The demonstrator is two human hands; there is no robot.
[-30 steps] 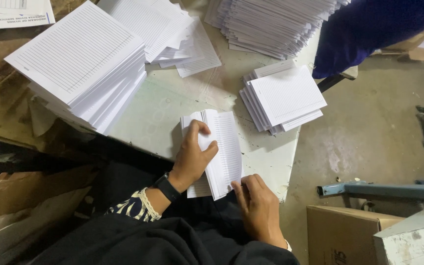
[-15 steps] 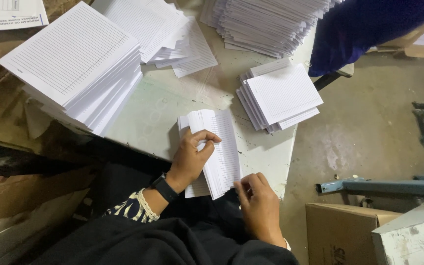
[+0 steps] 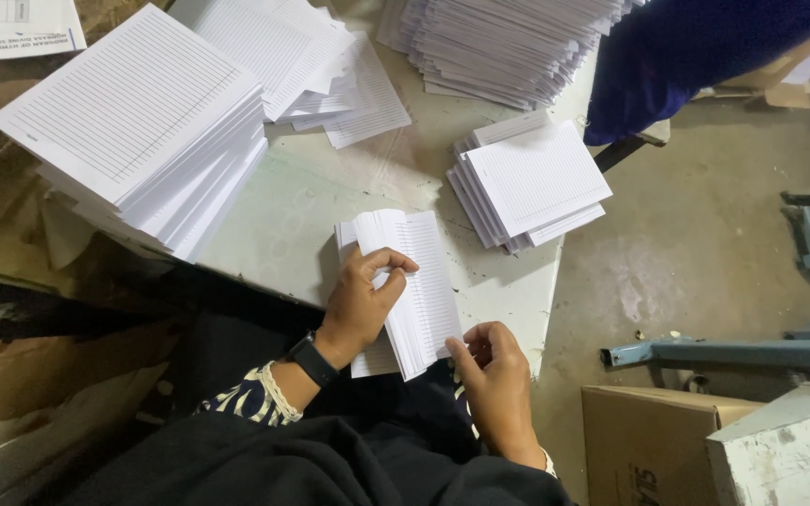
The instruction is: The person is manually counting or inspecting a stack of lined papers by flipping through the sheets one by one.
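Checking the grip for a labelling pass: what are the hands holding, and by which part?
A folded bundle of lined sheets. The left hand presses its middle fold; the right hand pinches the near bottom corner with its fingers.

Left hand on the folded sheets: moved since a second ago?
No real shift. The left hand stays pressed on the folded sheets, same offset from the small stack.

Folded sheets (image 3: 405, 281) on table (image 3: 283, 234) edge; tall stack (image 3: 133, 122) left, small stack (image 3: 532, 183) right
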